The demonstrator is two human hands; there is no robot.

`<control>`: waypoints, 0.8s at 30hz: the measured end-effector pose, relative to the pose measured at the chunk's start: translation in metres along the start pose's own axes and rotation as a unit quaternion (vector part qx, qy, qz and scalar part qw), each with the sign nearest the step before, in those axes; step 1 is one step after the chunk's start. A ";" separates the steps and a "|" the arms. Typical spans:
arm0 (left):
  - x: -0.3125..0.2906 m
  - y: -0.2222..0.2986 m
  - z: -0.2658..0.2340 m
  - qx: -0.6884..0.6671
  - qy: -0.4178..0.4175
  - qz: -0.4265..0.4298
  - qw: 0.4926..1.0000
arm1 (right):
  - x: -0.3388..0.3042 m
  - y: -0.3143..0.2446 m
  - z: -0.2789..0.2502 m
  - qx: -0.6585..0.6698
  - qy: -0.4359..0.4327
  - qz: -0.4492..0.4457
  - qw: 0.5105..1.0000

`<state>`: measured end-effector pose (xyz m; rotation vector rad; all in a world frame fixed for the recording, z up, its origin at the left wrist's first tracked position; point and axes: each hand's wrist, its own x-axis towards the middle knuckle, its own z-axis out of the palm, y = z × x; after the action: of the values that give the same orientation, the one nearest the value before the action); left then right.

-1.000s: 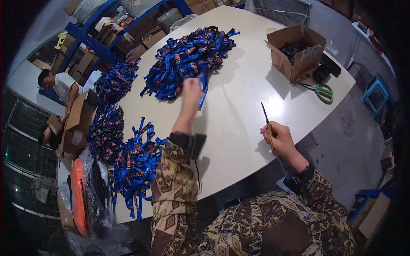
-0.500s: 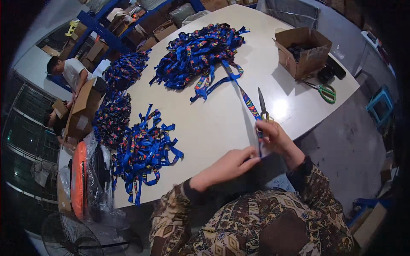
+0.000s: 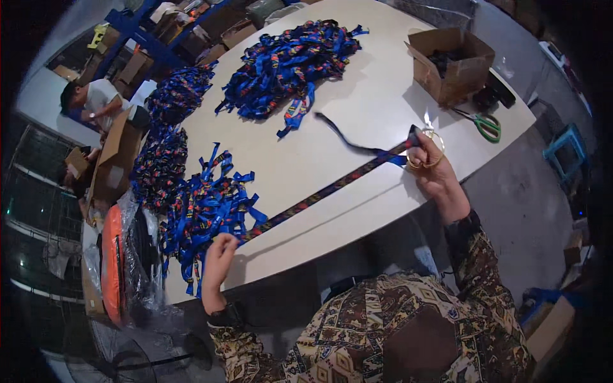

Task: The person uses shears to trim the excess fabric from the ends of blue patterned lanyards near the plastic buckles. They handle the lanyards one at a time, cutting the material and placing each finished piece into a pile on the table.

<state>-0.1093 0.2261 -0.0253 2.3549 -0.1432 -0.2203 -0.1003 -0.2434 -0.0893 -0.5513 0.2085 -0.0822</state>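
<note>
A patterned blue lanyard strap (image 3: 332,186) is stretched taut above the table between my two hands. My left hand (image 3: 220,254) pinches its lower left end, close beside a near pile of blue lanyards (image 3: 214,207). At the other end, my right hand (image 3: 434,167) grips the strap and also keeps hold of gold-handled scissors (image 3: 428,119), whose blades point away from me. From near the right hand, a loose dark blue tail (image 3: 348,142) of strap curves back over the table. Further off lies a larger heap of lanyards (image 3: 290,67).
An open cardboard box (image 3: 453,70) with dark items stands at the far right, green-handled scissors (image 3: 486,126) next to it. More lanyards (image 3: 159,153) line the table's left edge. Beyond them a person (image 3: 102,105) is by a carton (image 3: 115,167). An orange bundle (image 3: 112,265) sits at lower left.
My hands have moved apart: the left toward the near pile, the right outward and away from me with the scissors. The strap has come off the far heap and is now stretched between them.
</note>
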 end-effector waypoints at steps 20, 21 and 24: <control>0.036 0.154 0.150 -0.162 -0.125 0.232 0.951 | -0.056 0.032 0.068 -0.363 -0.112 0.031 0.924; 0.038 0.154 0.153 -0.164 -0.128 0.234 0.950 | -0.059 0.029 0.068 -0.375 -0.116 0.023 0.920; 0.043 0.144 0.166 -0.254 -0.332 0.086 0.904 | -0.062 0.026 0.064 -0.351 -0.085 -0.013 0.933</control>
<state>-0.1064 0.0034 -0.0459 1.6554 -0.5490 -0.8606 -0.1460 -0.1805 -0.0393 -1.2703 0.0536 0.0182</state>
